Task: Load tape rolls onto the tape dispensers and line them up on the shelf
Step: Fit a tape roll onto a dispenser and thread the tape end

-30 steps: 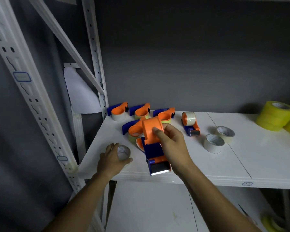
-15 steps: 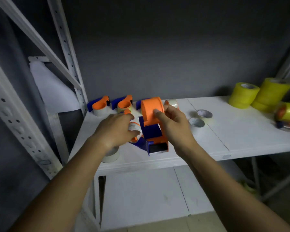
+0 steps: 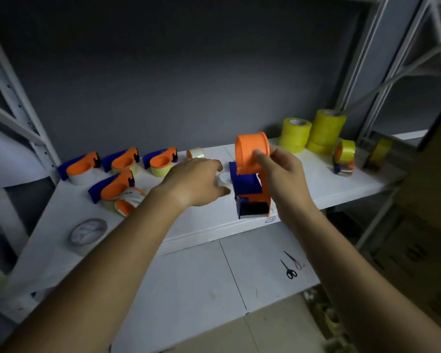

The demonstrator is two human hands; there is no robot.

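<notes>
Orange and blue: a dispenser (image 3: pixel 251 179) is standing above the front edge of the white shelf (image 3: pixel 204 225), serrated blade end toward the camera, orange hub on top.
Right hand: the right hand (image 3: pixel 284 174) is gripping the dispenser by its hub, thumb lying across the hub's front and fingers curling round its right side.
Left hand: the left hand (image 3: pixel 196 179) is reaching out palm down just left of the dispenser, fingers loosely extended and holding nothing; a white roll (image 3: pixel 225 176) is partly showing beyond its fingertips.
Back row: three loaded dispensers (image 3: pixel 120 163) are sitting side by side along the wall at the left.
Second row: a fourth one (image 3: pixel 112 186) is lying in front of them, touching another (image 3: pixel 129 201) that is tipped on its side.
Loose roll: a pale roll (image 3: pixel 88 234) is lying flat near the front left edge.
Yellow: stacked rolls (image 3: pixel 313 132) are standing at the back right, with a dispenser carrying yellow tape (image 3: pixel 344 157) beside them.
Lower shelf: scissors (image 3: pixel 289 270) are lying there.
</notes>
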